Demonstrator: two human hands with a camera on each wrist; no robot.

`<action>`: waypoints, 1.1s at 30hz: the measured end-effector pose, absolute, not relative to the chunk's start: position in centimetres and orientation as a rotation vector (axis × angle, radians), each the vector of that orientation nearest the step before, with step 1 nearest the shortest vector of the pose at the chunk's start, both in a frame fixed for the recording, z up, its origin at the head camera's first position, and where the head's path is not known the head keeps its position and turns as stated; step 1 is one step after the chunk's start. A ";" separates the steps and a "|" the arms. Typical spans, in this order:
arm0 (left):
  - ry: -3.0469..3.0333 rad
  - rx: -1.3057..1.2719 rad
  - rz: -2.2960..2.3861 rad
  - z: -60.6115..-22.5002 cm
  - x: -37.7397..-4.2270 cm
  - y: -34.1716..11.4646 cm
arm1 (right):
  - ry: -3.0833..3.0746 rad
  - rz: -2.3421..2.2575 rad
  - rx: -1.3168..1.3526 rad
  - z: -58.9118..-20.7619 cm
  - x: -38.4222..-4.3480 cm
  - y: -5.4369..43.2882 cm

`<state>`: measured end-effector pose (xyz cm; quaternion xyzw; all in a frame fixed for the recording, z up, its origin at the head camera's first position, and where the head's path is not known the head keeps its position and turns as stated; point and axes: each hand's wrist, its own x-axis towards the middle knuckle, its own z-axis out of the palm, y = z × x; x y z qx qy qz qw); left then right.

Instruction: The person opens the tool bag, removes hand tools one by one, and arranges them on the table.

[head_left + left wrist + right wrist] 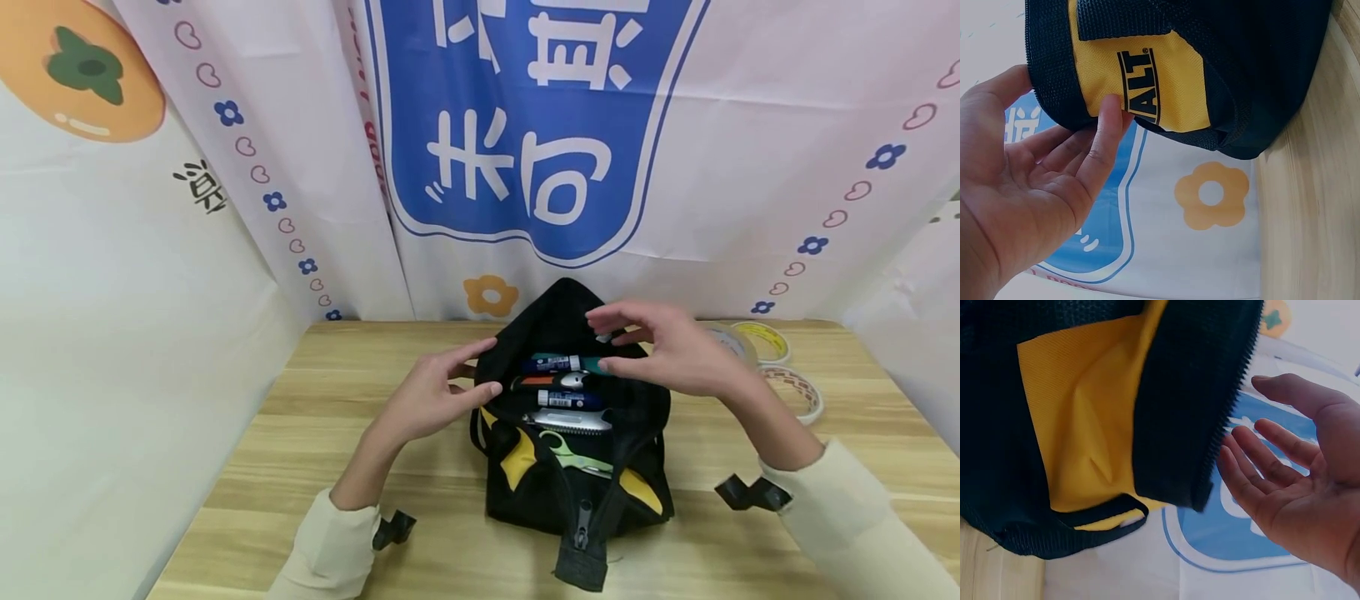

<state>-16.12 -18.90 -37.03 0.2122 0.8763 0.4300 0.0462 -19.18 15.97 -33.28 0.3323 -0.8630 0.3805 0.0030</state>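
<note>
A black and yellow tool bag stands unzipped on the table. My left hand holds its left rim, thumb at the inner side and fingers outside against the yellow panel. Over the bag's right side hovers my right hand, fingers spread and apart from the zipper edge, nothing in it. Inside lie two dark blue tubes with white ends, one nearer and one farther, an orange-and-black handled tool, a silver tool and green-handled scissors. A teal item is partly hidden.
Right of the bag lie rolls of tape: a yellow-lined one, a white one and a clear one partly behind my right hand. A printed cloth hangs behind the wooden table.
</note>
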 end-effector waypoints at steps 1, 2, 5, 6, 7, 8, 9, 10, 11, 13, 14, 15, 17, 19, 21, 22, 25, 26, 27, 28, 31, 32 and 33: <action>2.674 0.646 1.313 -37.1 -16.1 -18.9 | -2.717 1.184 1.047 -33.4 -19.3 15.7; 2.676 0.644 1.312 -37.1 -16.1 -18.9 | -2.729 1.177 1.054 -33.5 -19.5 15.4; 2.675 0.634 1.317 -37.1 -16.1 -19.0 | -2.765 1.170 1.066 -33.9 -20.0 14.5; 2.675 0.632 1.318 -37.1 -16.1 -19.0 | -2.777 1.171 1.070 -34.0 -20.1 14.2; 2.674 0.629 1.321 -37.1 -16.1 -19.0 | -2.789 1.171 1.075 -34.2 -20.3 14.0; 2.673 0.627 1.322 -37.1 -16.1 -18.9 | -2.799 1.175 1.081 -34.4 -20.5 13.7; 2.673 0.625 1.323 -37.0 -16.1 -18.9 | -2.810 1.178 1.088 -34.6 -20.6 13.4; 2.673 0.624 1.325 -37.0 -16.1 -18.9 | -2.819 1.181 1.097 -34.8 -20.8 13.2; 2.672 0.625 1.327 -37.0 -16.1 -18.9 | -2.830 1.179 1.102 -35.0 -20.9 13.0; 2.672 0.627 1.327 -37.0 -16.0 -18.9 | -2.848 1.189 1.111 -35.4 -21.2 12.6; 2.669 0.628 1.329 -37.0 -16.0 -18.9 | -2.857 1.191 1.112 -35.6 -21.3 12.5; 2.669 0.630 1.329 -37.0 -16.0 -18.9 | -2.864 1.192 1.115 -35.9 -21.4 12.3; 2.664 0.629 1.328 -37.0 -16.0 -18.9 | -2.877 1.200 1.117 -36.3 -21.7 12.1; 2.661 0.624 1.328 -37.0 -16.0 -18.9 | -2.887 1.199 1.128 -36.6 -21.9 11.8; 2.664 0.621 1.324 -37.0 -16.0 -18.8 | -2.895 1.185 1.151 -36.9 -22.0 11.6; 2.665 0.619 1.322 -37.1 -16.0 -18.8 | -2.903 1.179 1.162 -37.1 -22.1 11.5; 2.669 0.626 1.323 -37.1 -16.0 -18.8 | -2.931 1.155 1.199 -37.6 -22.2 11.2; 2.669 0.630 1.324 -37.1 -16.0 -18.8 | -2.939 1.151 1.210 -37.8 -22.3 11.2; 2.670 0.634 1.324 -37.1 -16.1 -18.8 | -2.949 1.159 1.218 -38.0 -22.3 11.2; 2.670 0.637 1.323 -37.1 -16.1 -18.8 | -2.958 1.163 1.230 -38.2 -22.3 11.2; 2.675 0.637 1.320 -37.1 -16.1 -18.8 | -2.978 1.167 1.269 -39.0 -22.4 11.1; 2.678 0.635 1.317 -37.1 -16.1 -18.8 | -2.983 1.158 1.283 -39.2 -22.4 11.1; 2.682 0.634 1.312 -37.1 -16.1 -18.9 | -2.988 1.144 1.296 -39.5 -22.4 11.1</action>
